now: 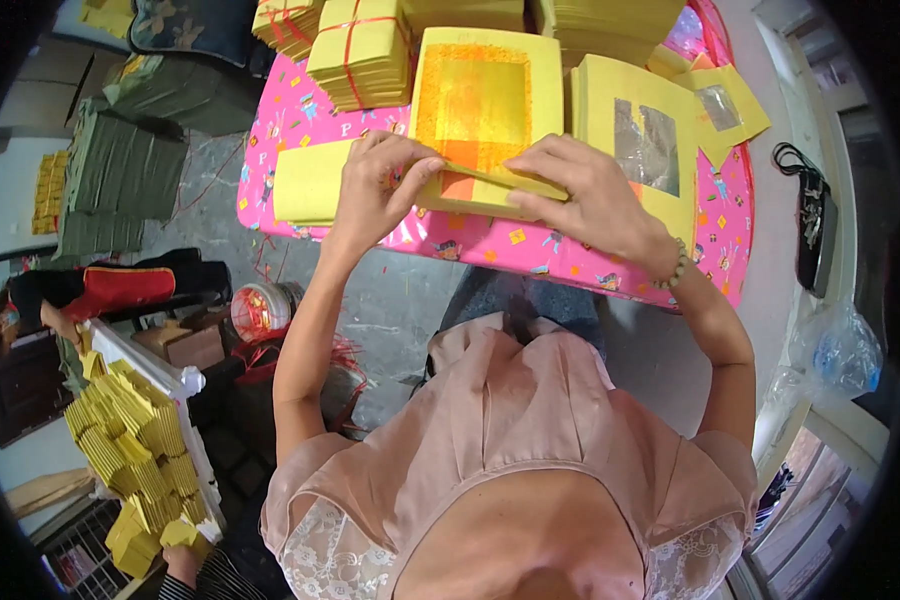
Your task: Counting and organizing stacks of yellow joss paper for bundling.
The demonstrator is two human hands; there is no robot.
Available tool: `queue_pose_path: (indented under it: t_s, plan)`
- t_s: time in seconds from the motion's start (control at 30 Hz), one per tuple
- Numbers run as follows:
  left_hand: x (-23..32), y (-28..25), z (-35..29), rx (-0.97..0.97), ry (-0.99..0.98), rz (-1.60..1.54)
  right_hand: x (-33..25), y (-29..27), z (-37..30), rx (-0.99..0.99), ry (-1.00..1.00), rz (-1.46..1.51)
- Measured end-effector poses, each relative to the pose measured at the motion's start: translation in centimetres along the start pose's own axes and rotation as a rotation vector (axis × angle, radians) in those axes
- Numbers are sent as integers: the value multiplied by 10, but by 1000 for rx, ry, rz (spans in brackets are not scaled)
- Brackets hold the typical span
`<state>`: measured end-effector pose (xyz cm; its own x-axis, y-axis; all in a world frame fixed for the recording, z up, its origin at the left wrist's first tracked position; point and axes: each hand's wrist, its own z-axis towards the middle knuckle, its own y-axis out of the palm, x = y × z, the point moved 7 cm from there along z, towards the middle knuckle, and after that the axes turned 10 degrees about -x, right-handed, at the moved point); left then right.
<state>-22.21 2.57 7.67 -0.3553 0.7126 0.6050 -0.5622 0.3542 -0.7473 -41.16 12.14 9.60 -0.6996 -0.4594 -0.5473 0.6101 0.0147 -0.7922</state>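
In front of me lies a stack of yellow paper sheets [485, 50], its top face carrying an orange-edged gold panel. My left hand [385, 180] pinches the near edge of the top yellow paper sheet [480, 110] between thumb and fingers. On the same edge my right hand [595, 195] has its thumb below and fingers above. Between the hands this edge is lifted and curled over. A pile of folded yellow paper [305, 185] sits beside my left hand. To the right of my right hand is another yellow stack with a silver square [647, 145] on top.
The table has a pink patterned cloth [490, 240]. Red-tied yellow bundles [360, 50] stand at its back left, more stacks behind. At lower left, another person's hand [180, 562] touches yellow papers on a side table [195, 440]. A black strapped case [815, 225] lies at right.
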Motion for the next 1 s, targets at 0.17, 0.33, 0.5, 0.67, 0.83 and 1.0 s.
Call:
queue_pose_path:
  t_s: [0.17,0.33,0.5,0.67,0.83,1.0]
  plan:
    - [4,-5,12,-60,-36,82,-1,-3,13,21,-35,-183]
    - [33,-19,17,304,182,336,30,-34,43,120,83,-11]
    - [43,23,41,-14,204,357,89,-45,78,117,244,-14]
    - [30,45,65,-168,126,434,139,-32,101,64,307,-90]
    - [17,50,75,-222,57,439,145,-25,120,-30,338,-134]
    - [12,57,80,-245,43,441,149,-13,127,-69,318,-69]
